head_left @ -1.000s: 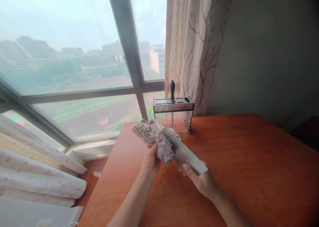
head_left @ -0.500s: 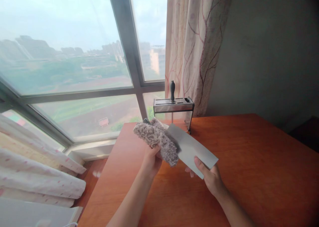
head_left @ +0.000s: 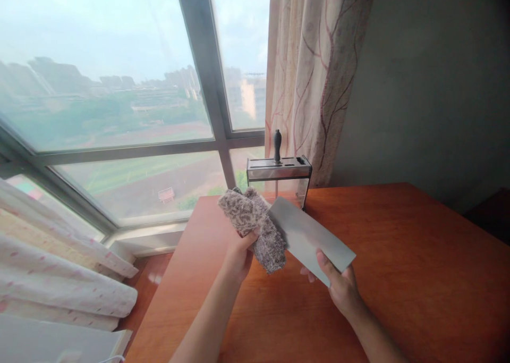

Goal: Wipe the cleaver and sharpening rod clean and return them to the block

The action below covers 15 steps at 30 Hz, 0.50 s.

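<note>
My left hand [head_left: 241, 256] is closed on a fluffy grey-brown cloth [head_left: 271, 248], which is bunched over the near-left end of a cleaver [head_left: 306, 235]. A bit of something dark pokes out at the cloth's upper edge; the cleaver's handle is otherwise hidden. My right hand [head_left: 341, 286] grips the far right end of the broad, flat grey blade, thumb on top and fingertips underneath. Both hands hold these things above the table.
On the reddish-brown wooden table [head_left: 398, 235] stands a metal-topped knife rack [head_left: 279, 169], a black-handled rod [head_left: 278, 145] upright in it. Behind are a patterned curtain [head_left: 311, 76] and a window [head_left: 119, 113]. Another curtain [head_left: 59, 267] hangs at left.
The cleaver and both hands have shifted slightly right. The cloth has turned and sagged a little around the left end of the blade.
</note>
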Tool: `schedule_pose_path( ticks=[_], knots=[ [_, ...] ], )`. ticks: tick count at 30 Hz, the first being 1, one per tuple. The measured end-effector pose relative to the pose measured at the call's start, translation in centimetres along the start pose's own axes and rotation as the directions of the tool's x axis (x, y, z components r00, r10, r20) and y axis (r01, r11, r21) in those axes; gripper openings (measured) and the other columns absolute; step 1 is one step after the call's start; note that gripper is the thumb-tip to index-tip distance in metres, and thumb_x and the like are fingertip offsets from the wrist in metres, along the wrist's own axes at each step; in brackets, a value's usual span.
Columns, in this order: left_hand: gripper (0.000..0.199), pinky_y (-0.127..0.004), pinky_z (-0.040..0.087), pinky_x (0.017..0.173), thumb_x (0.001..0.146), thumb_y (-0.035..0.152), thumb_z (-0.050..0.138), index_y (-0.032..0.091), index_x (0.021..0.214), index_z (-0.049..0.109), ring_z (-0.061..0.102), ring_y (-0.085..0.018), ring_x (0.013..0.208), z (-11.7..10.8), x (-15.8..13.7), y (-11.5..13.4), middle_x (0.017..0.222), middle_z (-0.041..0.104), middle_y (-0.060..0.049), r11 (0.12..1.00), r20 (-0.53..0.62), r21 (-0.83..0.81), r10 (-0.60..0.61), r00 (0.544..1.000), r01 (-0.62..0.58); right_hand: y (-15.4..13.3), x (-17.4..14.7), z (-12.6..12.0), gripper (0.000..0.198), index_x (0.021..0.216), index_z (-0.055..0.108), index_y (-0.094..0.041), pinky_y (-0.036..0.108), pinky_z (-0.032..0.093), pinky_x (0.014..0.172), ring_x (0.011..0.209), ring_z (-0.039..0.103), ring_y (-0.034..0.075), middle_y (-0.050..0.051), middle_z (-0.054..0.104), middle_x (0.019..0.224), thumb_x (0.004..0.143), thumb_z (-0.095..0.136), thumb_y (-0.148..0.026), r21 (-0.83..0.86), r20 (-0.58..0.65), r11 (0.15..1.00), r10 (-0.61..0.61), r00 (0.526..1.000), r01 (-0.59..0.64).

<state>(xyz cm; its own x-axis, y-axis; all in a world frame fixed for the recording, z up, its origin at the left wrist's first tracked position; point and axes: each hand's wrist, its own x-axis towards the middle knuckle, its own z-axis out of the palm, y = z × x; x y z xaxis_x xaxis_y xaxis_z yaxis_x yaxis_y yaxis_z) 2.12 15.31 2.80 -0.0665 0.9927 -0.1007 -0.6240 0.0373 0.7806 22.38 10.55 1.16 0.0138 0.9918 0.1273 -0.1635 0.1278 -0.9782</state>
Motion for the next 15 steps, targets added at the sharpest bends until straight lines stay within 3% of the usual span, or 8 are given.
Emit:
schedule_pose_path(
  ticks=[3, 8, 15],
  knots=[
    [0.040, -0.033, 0.052, 0.080, 0.060, 0.018, 0.080, 0.014, 0.098, 0.066, 0.068, -0.026, 0.089, 0.1, 0.1, 0.3, 0.093, 0.073, -0.008, 0.999, -0.018, 0.010, 0.032, 0.999, -0.032, 0.5, 0.3, -0.4, 0.041, 0.065, 0.065, -0.018, 0.032, 0.048, 0.050, 0.050, 0.058, 0.018, 0.008, 0.068, 0.060, 0.087, 0.052, -0.050, -0.009, -0.022, 0.999, -0.047, 0.999, 0.047],
    [0.038, -0.031, 0.053, 0.078, 0.064, 0.022, 0.079, 0.017, 0.099, 0.066, 0.068, -0.023, 0.086, -0.2, 0.4, 0.5, 0.090, 0.073, -0.005, 0.986, -0.080, -0.152, 0.052, 0.995, -0.064, 0.8, 0.5, -0.9, 0.042, 0.065, 0.065, -0.017, 0.031, 0.048, 0.049, 0.048, 0.057, 0.018, 0.007, 0.067, 0.060, 0.087, 0.052, -0.050, -0.028, -0.040, 0.997, -0.079, 0.996, 0.078],
    [0.035, -0.030, 0.054, 0.073, 0.067, 0.029, 0.079, 0.018, 0.098, 0.066, 0.069, -0.020, 0.078, -0.3, 0.2, 0.2, 0.087, 0.073, -0.004, 0.984, -0.002, -0.178, 0.023, 1.000, -0.023, 0.1, 0.1, 0.2, 0.042, 0.068, 0.063, -0.017, 0.031, 0.047, 0.052, 0.051, 0.057, 0.018, 0.006, 0.067, 0.060, 0.085, 0.053, -0.055, -0.082, 0.111, 0.996, 0.048, 0.993, -0.039]
  ],
)
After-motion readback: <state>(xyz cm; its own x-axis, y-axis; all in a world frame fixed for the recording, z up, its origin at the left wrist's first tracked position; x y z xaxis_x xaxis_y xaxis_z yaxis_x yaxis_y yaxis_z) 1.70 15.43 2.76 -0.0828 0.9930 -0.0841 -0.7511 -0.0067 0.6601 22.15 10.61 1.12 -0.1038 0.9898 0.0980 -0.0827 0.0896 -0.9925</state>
